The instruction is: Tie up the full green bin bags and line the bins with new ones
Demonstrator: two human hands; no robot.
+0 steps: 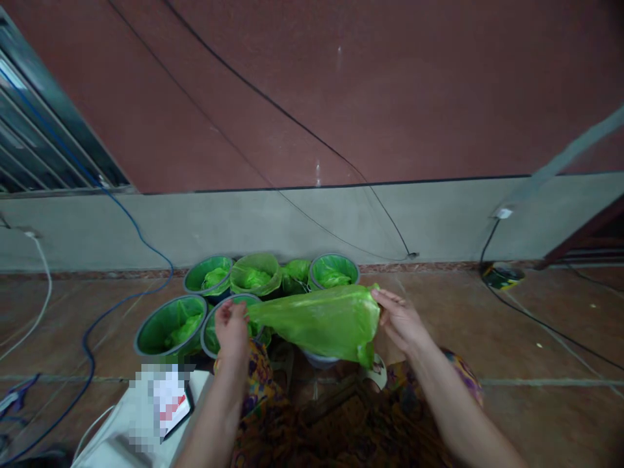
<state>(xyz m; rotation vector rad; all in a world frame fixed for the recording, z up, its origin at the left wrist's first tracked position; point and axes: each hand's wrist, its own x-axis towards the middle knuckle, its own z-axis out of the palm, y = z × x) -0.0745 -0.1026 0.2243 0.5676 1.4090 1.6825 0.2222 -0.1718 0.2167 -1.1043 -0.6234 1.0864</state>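
Green bag (322,322) stretched out in front of you

At far left, a blue cord (88,338) winds past a phone (171,411) on a white surface (112,437). Next come buckets (137,339) lined with green plastic, grouped near the wall (448,224). Your left hand (233,324) pinches the bag's narrow end, near the front buckets. The bag spans the space between your hands, hanging over a pale container (319,361), mostly hidden. Your right hand (400,320) grips its wider end by the upper corner; a dark tin (504,277) sits farther right
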